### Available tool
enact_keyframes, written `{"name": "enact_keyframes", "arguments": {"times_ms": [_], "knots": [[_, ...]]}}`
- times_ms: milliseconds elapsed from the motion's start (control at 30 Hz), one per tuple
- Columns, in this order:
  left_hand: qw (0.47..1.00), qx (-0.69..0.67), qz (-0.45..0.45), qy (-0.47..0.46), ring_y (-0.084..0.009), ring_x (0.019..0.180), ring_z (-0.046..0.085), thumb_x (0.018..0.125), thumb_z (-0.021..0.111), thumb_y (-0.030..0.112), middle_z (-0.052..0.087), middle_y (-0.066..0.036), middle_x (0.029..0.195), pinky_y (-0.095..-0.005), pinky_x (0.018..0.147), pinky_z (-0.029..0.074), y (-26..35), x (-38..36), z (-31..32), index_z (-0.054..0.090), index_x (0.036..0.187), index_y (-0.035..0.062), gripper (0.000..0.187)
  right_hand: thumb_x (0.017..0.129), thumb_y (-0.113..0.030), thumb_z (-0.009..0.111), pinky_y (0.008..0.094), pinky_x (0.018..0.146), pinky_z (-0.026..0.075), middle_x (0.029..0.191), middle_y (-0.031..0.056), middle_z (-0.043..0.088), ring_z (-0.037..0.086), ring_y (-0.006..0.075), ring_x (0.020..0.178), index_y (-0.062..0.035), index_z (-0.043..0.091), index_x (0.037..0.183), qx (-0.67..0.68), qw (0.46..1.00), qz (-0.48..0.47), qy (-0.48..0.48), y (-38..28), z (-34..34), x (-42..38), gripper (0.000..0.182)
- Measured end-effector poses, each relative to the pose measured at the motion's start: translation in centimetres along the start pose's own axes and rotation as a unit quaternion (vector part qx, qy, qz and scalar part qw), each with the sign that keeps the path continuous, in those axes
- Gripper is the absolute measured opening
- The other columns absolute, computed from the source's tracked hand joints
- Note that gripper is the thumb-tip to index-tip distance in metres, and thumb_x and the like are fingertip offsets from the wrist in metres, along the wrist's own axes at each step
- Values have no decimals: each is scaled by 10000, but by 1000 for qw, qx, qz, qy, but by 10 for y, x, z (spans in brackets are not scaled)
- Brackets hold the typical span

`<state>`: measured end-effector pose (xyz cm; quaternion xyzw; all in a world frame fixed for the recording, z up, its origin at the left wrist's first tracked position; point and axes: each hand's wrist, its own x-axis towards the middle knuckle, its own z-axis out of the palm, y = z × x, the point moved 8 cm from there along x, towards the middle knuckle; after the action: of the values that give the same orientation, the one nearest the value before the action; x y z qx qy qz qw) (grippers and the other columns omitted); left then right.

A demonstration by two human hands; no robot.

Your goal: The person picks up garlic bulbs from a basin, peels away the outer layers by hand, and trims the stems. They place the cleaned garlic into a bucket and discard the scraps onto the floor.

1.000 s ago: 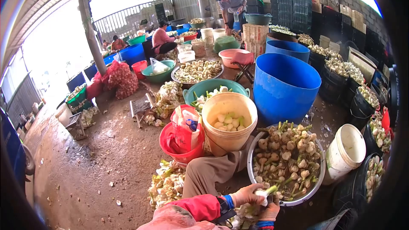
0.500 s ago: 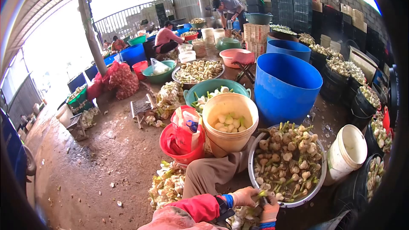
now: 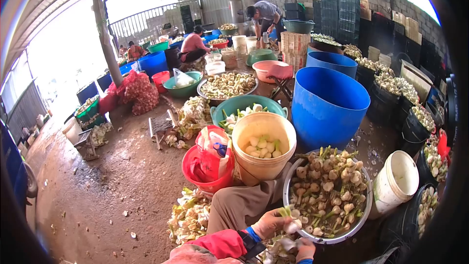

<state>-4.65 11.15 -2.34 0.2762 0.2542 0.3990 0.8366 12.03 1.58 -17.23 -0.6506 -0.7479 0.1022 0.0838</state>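
My left hand (image 3: 271, 223), in a red sleeve with a blue cuff, is closed around a garlic bulb (image 3: 292, 226) with a short green stem. It hangs over the near rim of a wide metal basin (image 3: 367, 215) heaped with stemmed garlic bulbs (image 3: 328, 186). Just below and to the right, my right hand (image 3: 306, 250) has its fingers curled. A blurred greyish-white piece by its fingertips cannot be made out. Under both hands lies a pile of pale garlic peelings (image 3: 273, 253), partly hidden by my arm.
Beyond my knee stand a cream bucket (image 3: 264, 166) with peeled garlic in liquid and a red bucket (image 3: 207, 186) holding a red bag. A tall blue tub (image 3: 328, 112) rises behind the basin, a white bucket (image 3: 391, 186) to its right. Two people (image 3: 193, 46) work farther back.
My hands have moved apart from being together over one garlic bulb. The left has risen slightly with the bulb, and the right has dropped lower. The standing person's arms reach lower.
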Motion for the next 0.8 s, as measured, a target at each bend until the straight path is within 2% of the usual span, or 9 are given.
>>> {"name": "enact_keyframes", "arguments": {"times_ms": [33, 67, 200, 267, 367, 467, 500, 700, 800], "knots": [[997, -64, -19, -46, -218, 901, 608, 803, 666, 124, 605, -157, 1015, -336, 824, 490, 7, -2, 10, 544, 1065, -24, 325, 786, -82, 568, 296, 859, 465, 1115, 81, 629, 593, 225, 989, -128, 659, 1049, 197, 966, 137, -97, 0, 8, -2, 282], [987, -127, -37, -92, -220, 897, 608, 828, 631, 128, 604, -154, 1022, -336, 828, 488, 19, -7, 24, 535, 1075, -20, 303, 799, -82, 562, 304, 856, 467, 1084, 90, 646, 604, 224, 967, -111, 665, 1037, 380, 867, 264, -188, -11, 21, -10, 261], [993, -111, -46, -5, -220, 858, 610, 829, 609, 145, 603, -112, 937, -317, 780, 493, 22, -14, 11, 522, 1090, -18, 320, 814, -112, 598, 298, 847, 464, 1020, 92, 668, 617, 205, 919, -82, 672, 1014, 329, 915, 224, -57, -23, 15, 9, 215], [994, -85, -69, 18, -188, 801, 605, 817, 624, 131, 596, -72, 883, -298, 734, 495, 9, -14, 2, 533, 1078, -4, 307, 789, -93, 681, 260, 737, 475, 919, 58, 608, 583, 130, 819, -4, 592, 1079, 577, 765, 252, 135, -13, -34, 19, 316], [959, 244, -140, 21, -110, 745, 563, 790, 663, 115, 586, -19, 831, -270, 660, 479, -27, -5, -28, 559, 999, 20, 251, 778, -34, 662, 261, 798, 469, 986, 55, 594, 577, 142, 910, -3, 584, 1108, 684, 700, 145, 144, -50, -101, 33, 340], [897, 426, -115, 34, -89, 713, 552, 743, 708, 179, 590, -17, 785, -261, 627, 469, -26, -2, -26, 562, 960, 19, 306, 760, 32, 629, 256, 842, 453, 1032, 46, 581, 563, 147, 977, 6, 583, 1119, 684, 700, 100, 182, -56, -103, 39, 363], [896, 427, -115, 33, -89, 713, 552, 743, 708, 179, 590, -17, 785, -261, 627, 469, -27, -3, -25, 562, 960, 19, 306, 749, 80, 573, 264, 859, 451, 1038, 60, 593, 570, 160, 976, 15, 584, 1119, 612, 761, 99, 190, -58, -109, 36, 376], [861, 501, -88, 21, -127, 643, 572, 680, 761, 256, 620, -56, 741, -284, 617, 477, -13, -4, -7, 593, 910, 30, 363, 759, 75, 543, 270, 912, 425, 1084, 94, 610, 572, 169, 1010, 22, 576, 1143, 496, 845, 93, 178, -61, -113, 35, 390], [843, 529, -101, 4, -107, 643, 555, 709, 721, 246, 593, -38, 717, -266, 592, 457, -6, -5, 2, 588, 895, 28, 317, 763, 67, 544, 275, 928, 414, 1110, 107, 605, 569, 175, 1030, 24, 570, 1156, 506, 843, 92, 155, -64, -116, 35, 396]]}}
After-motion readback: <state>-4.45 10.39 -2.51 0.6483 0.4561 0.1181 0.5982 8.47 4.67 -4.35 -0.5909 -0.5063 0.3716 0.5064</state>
